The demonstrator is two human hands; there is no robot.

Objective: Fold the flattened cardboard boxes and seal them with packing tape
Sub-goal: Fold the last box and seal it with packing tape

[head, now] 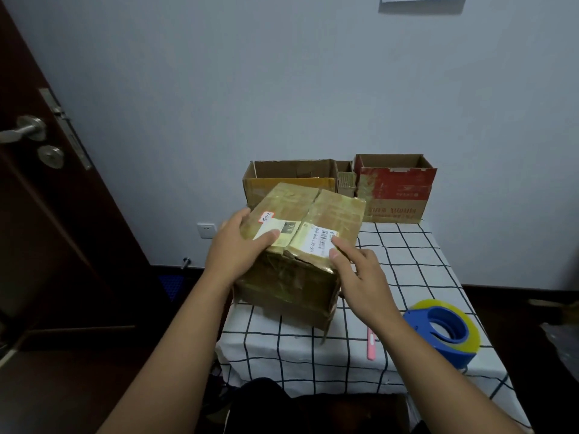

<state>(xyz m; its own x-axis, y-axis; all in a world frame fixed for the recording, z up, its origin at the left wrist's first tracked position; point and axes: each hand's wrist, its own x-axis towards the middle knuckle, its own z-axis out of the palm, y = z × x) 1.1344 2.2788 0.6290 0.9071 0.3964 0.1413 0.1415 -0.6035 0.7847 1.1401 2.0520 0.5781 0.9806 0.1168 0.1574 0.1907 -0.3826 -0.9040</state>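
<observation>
So there's a small table covered in a white cloth with a dark grid pattern, pushed up against a plain pale wall. A dark brown wooden door with a silver lever handle stands on the left, and there's a white wall socket low down beside the table.

Front and center on the cloth sits a brown cardboard box wrapped in shiny yellowish tape, its 2 top flaps folded shut and meeting at a center seam, with white shipping labels stuck across them. The left hand wraps around the box's left top edge, thumb laid over the label, fingers curled down the far side. The right hand has its fingers mostly straight, fingertips pressing down on the right flap near the barcode label.

At the back of the table are 2 open-topped boxes: a plain brown cardboard one and a red-and-brown printed one, with a narrow little carton squeezed between them. On the right front of the cloth sits a blue tape dispenser loaded with a yellowish roll, and a pink utility knife lies just to its left.
</observation>
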